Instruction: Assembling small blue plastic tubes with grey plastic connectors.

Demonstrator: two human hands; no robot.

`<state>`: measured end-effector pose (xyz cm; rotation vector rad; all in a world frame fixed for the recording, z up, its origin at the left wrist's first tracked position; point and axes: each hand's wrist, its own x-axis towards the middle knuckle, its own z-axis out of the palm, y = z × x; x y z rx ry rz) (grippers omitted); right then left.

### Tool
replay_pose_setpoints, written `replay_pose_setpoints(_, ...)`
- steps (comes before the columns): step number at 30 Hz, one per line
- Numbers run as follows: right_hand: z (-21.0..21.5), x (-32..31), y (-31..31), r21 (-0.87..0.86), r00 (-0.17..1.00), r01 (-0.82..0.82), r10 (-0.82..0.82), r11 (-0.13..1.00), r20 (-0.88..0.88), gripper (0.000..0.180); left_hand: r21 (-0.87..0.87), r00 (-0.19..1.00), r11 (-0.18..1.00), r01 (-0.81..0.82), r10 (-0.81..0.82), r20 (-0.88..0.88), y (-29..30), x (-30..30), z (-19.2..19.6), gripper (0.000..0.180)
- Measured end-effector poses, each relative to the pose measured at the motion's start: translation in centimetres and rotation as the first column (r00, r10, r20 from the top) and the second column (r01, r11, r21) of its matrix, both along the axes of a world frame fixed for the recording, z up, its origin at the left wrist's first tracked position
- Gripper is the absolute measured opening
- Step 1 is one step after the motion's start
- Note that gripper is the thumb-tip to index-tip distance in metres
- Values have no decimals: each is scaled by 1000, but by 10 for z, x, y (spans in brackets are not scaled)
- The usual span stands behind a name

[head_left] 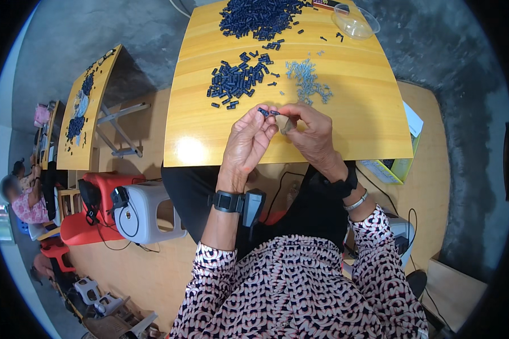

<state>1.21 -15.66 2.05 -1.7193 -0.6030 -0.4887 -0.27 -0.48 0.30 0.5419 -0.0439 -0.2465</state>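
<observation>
Both hands meet above the table's near edge. My left hand (247,138) pinches a small black plastic part (263,112) between thumb and fingertips. Close against it, my right hand (313,133) is closed on a small dark piece (275,113), too small to name. A tan covering (284,124) wraps one of the right fingers. Just beyond the hands lies a pile of black plastic parts (234,79). To its right are scattered small silvery pieces (306,79), which look like screws or pins.
The yellow wooden table (203,133) holds a larger black pile (257,17) at its far side. A clear plastic bowl (356,22) stands at the far right. On the left are another table (68,155), a white stool (144,217) and a seated person (31,203).
</observation>
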Motion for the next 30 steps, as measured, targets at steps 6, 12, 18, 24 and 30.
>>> replay_pose_setpoints(6, -7, -6, 5, 136, 990, 20, -1, 991, -143, 19, -6, 1000, 1000, 8, -8, -15, -1, 0, 1, 16)
replay_pose_setpoints(12, -11, -8, 10, 166, 978, -6, 40, 986, -205, 14, -6, 1000, 1000, -6, 5, -29, 0, 0, 0, 14)
replay_pose_setpoints(18, -9, -9, 13, 177, 977, 1, 37, 984, -211, 13, -9, 1000, 1000, -8, 8, -17, 0, 1, 0, 14)
replay_pose_setpoints(24, -9, -8, 14, 175, 982, -7, 40, 984, -185, 16, -10, 1000, 1000, -8, 8, -15, 0, 1, 0, 14)
replay_pose_setpoints(30, -10, -8, 14, 181, 980, -14, 50, 983, -195, 17, -33, 1000, 999, 5, -5, 8, 0, 1, -2, 14)
